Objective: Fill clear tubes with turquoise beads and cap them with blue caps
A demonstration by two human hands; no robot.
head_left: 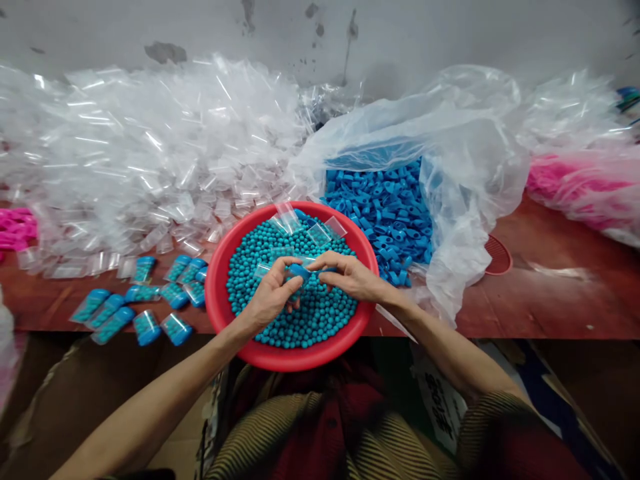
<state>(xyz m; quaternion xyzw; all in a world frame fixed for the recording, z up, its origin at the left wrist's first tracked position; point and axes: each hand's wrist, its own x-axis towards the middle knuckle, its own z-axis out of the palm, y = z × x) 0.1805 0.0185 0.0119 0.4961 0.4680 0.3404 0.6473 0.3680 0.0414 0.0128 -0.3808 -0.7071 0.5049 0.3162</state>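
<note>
Left hand: (273,293) grasping a small blue-capped container (299,272) between thumb and fingers, over the beads.
Right hand: (353,277) fingers bent, tips at the blue cap end beside the left fingers; whether they grip a piece of their own I cannot tell.
Held container: above the middle of the red basin, partly hidden by the fingers.
Red basin: (293,361) at the front edge of the bench (550,303), its rim jutting past that edge.
Beads: (305,327) turquoise, round, spread across the basin, with clear sleeves (319,234) lying on them towards the back rim.
Filled containers: (147,327) blue-capped, with turquoise beads inside, lying left of the basin, several near the bench's front edge.
Clear pile: (150,153) heaped along the back left of the bench.
Blue caps: (390,220) loose, just behind and right of the basin, within an open plastic bag (475,160).
Pink pieces: (17,230) at the bench's left end.
Pink bundle: (580,183) wrapped in clear plastic, towards the back right corner.
Red mesh disc: (498,256) right of the open bag, partly under it.
</note>
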